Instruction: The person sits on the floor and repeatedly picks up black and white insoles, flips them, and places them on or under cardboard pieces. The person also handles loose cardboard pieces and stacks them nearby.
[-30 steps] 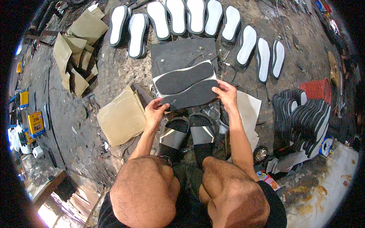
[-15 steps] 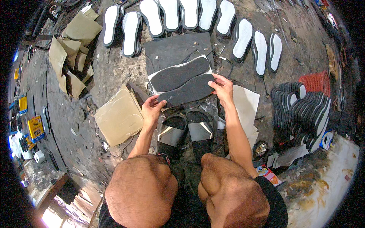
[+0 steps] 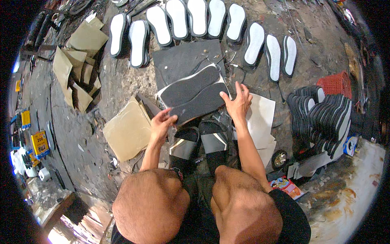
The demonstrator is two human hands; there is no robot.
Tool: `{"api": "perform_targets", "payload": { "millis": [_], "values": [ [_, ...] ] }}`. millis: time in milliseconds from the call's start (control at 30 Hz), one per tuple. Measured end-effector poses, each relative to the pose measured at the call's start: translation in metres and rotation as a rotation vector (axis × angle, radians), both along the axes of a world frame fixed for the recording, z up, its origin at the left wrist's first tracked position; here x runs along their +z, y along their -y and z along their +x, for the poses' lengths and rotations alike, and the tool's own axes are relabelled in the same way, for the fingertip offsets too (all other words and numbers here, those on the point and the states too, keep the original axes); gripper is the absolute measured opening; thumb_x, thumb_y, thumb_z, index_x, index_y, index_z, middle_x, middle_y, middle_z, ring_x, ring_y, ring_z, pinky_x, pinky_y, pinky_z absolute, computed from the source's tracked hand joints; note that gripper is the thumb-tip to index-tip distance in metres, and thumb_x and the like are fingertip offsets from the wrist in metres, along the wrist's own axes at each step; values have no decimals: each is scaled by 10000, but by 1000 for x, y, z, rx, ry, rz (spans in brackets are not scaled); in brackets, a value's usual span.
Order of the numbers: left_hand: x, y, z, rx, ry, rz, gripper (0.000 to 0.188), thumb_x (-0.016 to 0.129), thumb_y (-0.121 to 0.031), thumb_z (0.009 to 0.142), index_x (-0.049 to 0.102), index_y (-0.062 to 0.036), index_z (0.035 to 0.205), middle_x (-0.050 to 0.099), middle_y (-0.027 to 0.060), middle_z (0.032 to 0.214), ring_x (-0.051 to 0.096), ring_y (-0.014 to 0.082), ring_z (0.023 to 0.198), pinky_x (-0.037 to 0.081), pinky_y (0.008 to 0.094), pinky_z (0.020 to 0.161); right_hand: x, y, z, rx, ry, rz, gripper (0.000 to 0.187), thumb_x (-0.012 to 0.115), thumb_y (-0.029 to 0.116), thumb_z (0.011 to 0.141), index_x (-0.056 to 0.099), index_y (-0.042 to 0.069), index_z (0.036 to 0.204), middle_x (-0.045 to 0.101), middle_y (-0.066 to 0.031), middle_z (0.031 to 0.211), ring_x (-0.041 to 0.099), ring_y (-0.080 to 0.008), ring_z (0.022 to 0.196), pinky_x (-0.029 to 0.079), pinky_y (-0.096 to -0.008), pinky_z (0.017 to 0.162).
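Observation:
Two dark grey shoe soles lie side by side on a white sheet, the far sole against the near sole. The sheet rests partly on a dark square board. At the near sole's left end is my left hand, thumb and fingers apart; whether a fingertip touches the edge I cannot tell. Just off its right end my right hand is open, fingers spread and thumb close to the sole's corner. Neither hand grips anything.
White-topped soles stand in an arc beyond the board. Tan sheets lie to the left, white sheets to the right. Stacked dark soles and a red basket stand far right. My sandalled feet are close below the soles.
The near sole has moved up against the far one, narrowing the gap between them. Both hands have let go of its ends, and my right fingers have spread.

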State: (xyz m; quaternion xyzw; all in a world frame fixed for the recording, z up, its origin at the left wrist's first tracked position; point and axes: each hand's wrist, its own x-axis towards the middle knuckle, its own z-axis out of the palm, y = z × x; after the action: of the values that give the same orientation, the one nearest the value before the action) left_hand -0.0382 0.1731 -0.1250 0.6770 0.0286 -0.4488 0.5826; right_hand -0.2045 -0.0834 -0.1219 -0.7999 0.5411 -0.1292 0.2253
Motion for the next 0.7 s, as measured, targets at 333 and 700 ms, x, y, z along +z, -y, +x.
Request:
{"api": "perform_targets", "payload": {
  "millis": [333,700],
  "values": [
    [1,-12,7,270,-475,-499,523,570,-400,997,516,-121,1436,560,84,1409,515,258,1283,388,514,1098,144,-38,32,345,703,293,325,763,80,872,715,26,1189,758,-112,1045,718,-194,895,568,-324,816],
    [128,123,108,92,-505,-1423,364,494,-376,1055,589,-114,1290,629,115,1233,573,279,1181,481,484,986,234,-46,88,1142,881,-101,486,797,208,848,661,76,1296,631,-157,1351,596,-309,1243,472,-439,1041]
  ]
}}
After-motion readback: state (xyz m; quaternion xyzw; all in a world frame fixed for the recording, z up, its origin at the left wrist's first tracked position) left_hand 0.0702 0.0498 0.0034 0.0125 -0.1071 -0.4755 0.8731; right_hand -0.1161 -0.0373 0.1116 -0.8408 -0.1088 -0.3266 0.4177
